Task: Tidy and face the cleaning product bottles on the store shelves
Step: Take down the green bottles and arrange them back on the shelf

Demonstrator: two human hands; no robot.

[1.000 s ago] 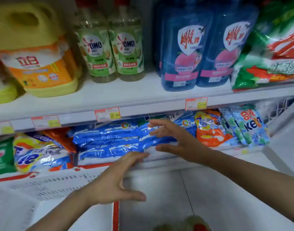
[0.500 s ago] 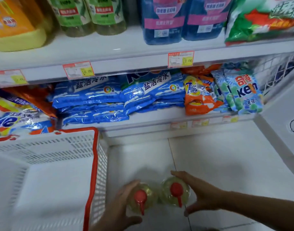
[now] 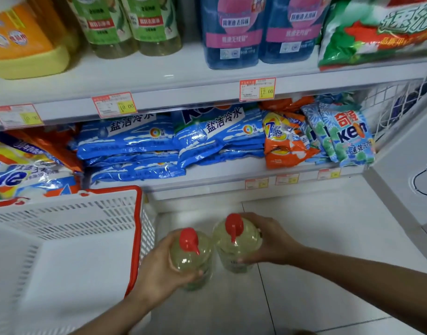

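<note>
While the left hand point(image 3: 159, 269) wraps its fingers round the left bottle point(image 3: 191, 256) and the right hand point(image 3: 270, 243) wraps the right bottle point(image 3: 239, 247), both low beside the basket point(image 3: 137, 238), they look full, heavy and slick (stiff plastic): hold the shoulders firmly for the shelf point(image 3: 159, 76) above.

Shop aisle, price tags point(image 3: 257, 89) on stocked shelves point(image 3: 183, 76), basket point(image 3: 69, 238)

We are seeing bare floor point(image 3: 328, 250) right of the bottles point(image 3: 190, 258); the basket point(image 3: 138, 238) is closing the left side, and bags point(image 3: 135, 151) are filling the lower shelf point(image 3: 231, 171).
</note>
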